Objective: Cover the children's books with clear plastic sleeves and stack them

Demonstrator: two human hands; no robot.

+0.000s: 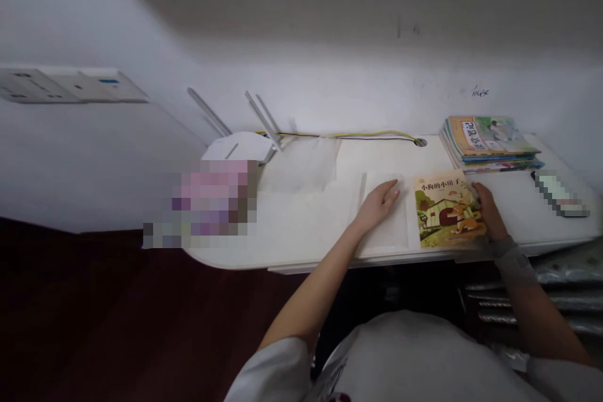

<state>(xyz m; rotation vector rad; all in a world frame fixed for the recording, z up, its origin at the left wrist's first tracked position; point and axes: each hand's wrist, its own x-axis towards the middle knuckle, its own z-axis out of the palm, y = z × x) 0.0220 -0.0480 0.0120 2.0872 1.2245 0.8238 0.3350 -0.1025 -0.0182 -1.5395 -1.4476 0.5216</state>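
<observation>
A picture book (447,217) with a yellow-green cover of a dog and a little house lies face up near the desk's front edge. My right hand (488,210) is at its right edge, fingers curled against the side; the grip underneath is hidden. To the left of the book, a clear plastic sleeve or sheet (391,229) rests flat on the white desk (292,232). Over its upper part is my left hand (377,206), open, thumb apart from the stretched fingers and nothing visibly held.
Behind the book sits a stack of books (492,141), with a phone (560,193) at far right. A white router (238,146) with antennas stands at left, beside a blurred-out pink item (214,195). Another translucent sheet (301,166) lies nearby. Cables run to a desk hole (420,142).
</observation>
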